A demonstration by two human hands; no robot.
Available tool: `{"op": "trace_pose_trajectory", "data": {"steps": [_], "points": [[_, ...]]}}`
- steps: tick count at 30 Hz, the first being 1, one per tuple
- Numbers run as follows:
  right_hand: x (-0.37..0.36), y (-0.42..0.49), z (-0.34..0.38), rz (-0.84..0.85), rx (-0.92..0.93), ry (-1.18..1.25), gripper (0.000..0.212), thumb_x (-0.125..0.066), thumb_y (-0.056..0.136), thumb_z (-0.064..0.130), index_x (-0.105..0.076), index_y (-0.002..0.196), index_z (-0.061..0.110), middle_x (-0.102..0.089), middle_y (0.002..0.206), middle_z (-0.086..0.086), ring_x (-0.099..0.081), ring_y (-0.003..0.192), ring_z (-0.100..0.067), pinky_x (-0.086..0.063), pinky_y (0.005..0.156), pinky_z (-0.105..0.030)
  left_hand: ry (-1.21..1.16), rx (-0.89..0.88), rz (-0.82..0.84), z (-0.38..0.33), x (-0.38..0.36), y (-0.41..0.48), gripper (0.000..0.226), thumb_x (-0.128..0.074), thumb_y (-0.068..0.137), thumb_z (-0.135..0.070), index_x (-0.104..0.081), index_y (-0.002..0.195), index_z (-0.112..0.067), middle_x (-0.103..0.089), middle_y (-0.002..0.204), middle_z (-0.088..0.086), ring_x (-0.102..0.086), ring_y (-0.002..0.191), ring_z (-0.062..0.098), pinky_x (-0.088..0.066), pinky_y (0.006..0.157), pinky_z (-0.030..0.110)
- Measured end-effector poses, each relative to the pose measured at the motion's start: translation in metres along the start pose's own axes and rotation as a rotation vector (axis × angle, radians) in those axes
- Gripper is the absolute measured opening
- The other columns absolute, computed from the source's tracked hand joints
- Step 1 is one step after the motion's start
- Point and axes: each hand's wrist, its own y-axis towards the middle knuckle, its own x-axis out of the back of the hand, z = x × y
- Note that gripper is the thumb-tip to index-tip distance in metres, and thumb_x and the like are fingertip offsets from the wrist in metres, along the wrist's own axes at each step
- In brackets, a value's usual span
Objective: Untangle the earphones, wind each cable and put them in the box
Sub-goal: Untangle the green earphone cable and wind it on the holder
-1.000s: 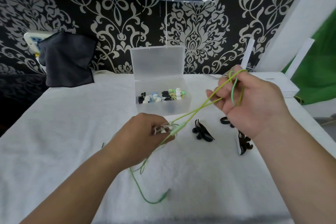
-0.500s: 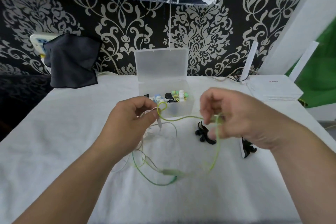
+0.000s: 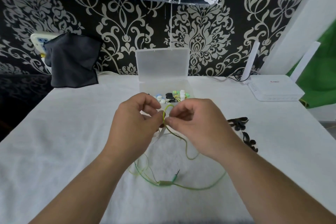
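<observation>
At the far left of the white-covered tabletop [image 3: 54,142], by its back edge, a dark cloth [image 3: 72,63] hangs against the patterned wall [image 3: 200,29] and hides most of a white socket [image 3: 37,39].

Nearer the middle our left hand [image 3: 134,123] is curled, with thumb and forefinger pinching the green cable [image 3: 187,149]. A pale strand and a white piece hang just under that pinch; we cannot tell what they belong to. The cable stands up in a small loop between our two hands. Below them it drops to the tabletop and lies in loose curves towards the front edge, its remote [image 3: 164,183] and plug [image 3: 177,172] close together.

Behind the hands, midway along the back edge, stands the clear box [image 3: 151,87]. Its lid [image 3: 162,63] is upright against the wall, and coloured earbuds [image 3: 172,95] lie inside. Our knuckles cover the box's front wall.

Our right hand [image 3: 198,125] is curled too, its thumb and forefinger nipping the same cable just beside the left fingertips.

To the right two black hooks [image 3: 238,123] lie on the tabletop, and our right wrist partly hides the nearer one. At the back right corner sits a white router [image 3: 274,87] with its aerials [image 3: 251,60] raised.
</observation>
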Motion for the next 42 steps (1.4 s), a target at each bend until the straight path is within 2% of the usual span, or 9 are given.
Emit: {"op": "trace_pose_trajectory", "data": {"steps": [4,9,14,20,24,28,31,38,42], "points": [[-0.005,-0.003,0.004,0.01,-0.002,-0.062,0.007,-0.074,0.084,0.025,-0.075,0.078,0.022,-0.066,0.062,0.017,-0.057,0.056,0.0,-0.041,0.056,-0.015,0.089,-0.032,-0.019,0.001,-0.002,0.0,0.024,-0.067,0.084,-0.001,-0.062,0.087,-0.025,-0.057,0.055,-0.005,-0.067,0.056,0.018,-0.052,0.059,0.033],[-0.008,-0.009,0.012,0.16,-0.005,0.01,0.019,-0.064,0.088,0.024,-0.072,0.083,0.007,-0.062,0.072,-0.017,-0.05,0.062,-0.019,-0.041,0.062,-0.036,0.172,-0.074,-0.031,0.004,-0.004,0.001,0.041,-0.057,0.085,0.001,-0.067,0.094,-0.038,-0.048,0.051,-0.004,-0.052,0.046,0.012,-0.045,0.052,0.021],[-0.002,-0.007,0.008,0.131,0.049,-0.134,0.015,-0.073,0.088,0.026,-0.074,0.074,0.025,-0.07,0.08,0.011,-0.063,0.078,-0.003,-0.05,0.073,-0.03,0.109,0.016,0.033,0.0,0.0,0.002,0.043,-0.047,0.087,0.004,-0.077,0.089,-0.027,-0.062,0.052,-0.005,-0.062,0.051,0.016,-0.058,0.058,0.035],[0.02,-0.002,0.004,0.165,0.143,-0.171,0.017,-0.066,0.094,0.021,-0.072,0.08,0.029,-0.059,0.108,0.013,-0.059,0.094,0.003,-0.043,0.083,-0.013,-0.047,0.177,-0.014,0.003,0.007,0.012,0.046,-0.041,0.093,0.006,-0.075,0.093,-0.024,-0.064,0.077,0.007,-0.064,0.054,0.012,-0.054,0.051,0.028],[0.04,0.0,0.008,0.122,0.053,0.165,0.022,-0.058,0.092,0.021,-0.069,0.073,0.016,-0.072,0.09,-0.005,-0.068,0.085,-0.022,-0.054,0.08,-0.034,-0.054,0.222,-0.052,0.009,0.019,0.021,0.05,-0.038,0.088,0.008,-0.077,0.072,-0.019,-0.071,0.084,0.006,-0.065,0.074,0.024,-0.057,0.064,0.037],[0.051,0.004,0.015,-0.018,-0.111,0.676,0.033,-0.04,0.095,-0.001,-0.046,0.064,0.008,-0.072,0.084,-0.014,-0.069,0.073,-0.027,-0.053,0.071,-0.035,-0.106,0.313,-0.013,0.009,0.025,0.024,0.04,-0.037,0.081,0.014,-0.07,0.067,-0.006,-0.069,0.067,0.015,-0.056,0.069,0.026,-0.045,0.068,0.035],[0.055,0.004,0.02,-0.087,-0.186,0.936,0.031,-0.035,0.093,0.005,-0.034,0.063,0.014,-0.074,0.088,-0.017,-0.071,0.072,-0.028,-0.057,0.067,-0.031,-0.085,0.333,0.002,0.013,0.027,0.027,0.039,-0.038,0.078,0.015,-0.069,0.068,-0.007,-0.071,0.067,0.014,-0.055,0.068,0.023,-0.042,0.071,0.036],[0.086,0.007,0.015,-0.296,-0.169,1.206,0.021,-0.046,0.066,0.021,-0.038,0.046,0.021,-0.073,0.079,-0.006,-0.067,0.064,-0.02,-0.055,0.067,-0.025,0.156,0.246,-0.137,0.022,0.042,0.034,0.044,-0.047,0.077,0.016,-0.071,0.063,-0.018,-0.07,0.063,0.006,-0.051,0.057,0.019,-0.036,0.057,0.027],[0.09,0.007,0.008,-0.435,-0.234,1.205,0.016,-0.048,0.06,0.015,-0.034,0.053,0.019,-0.05,0.057,0.0,-0.048,0.048,-0.015,-0.038,0.054,-0.019,0.248,0.23,-0.209,0.021,0.043,0.033,0.042,-0.039,0.074,0.012,-0.069,0.062,-0.014,-0.07,0.06,0.003,-0.056,0.058,0.023,-0.045,0.055,0.031]]}}
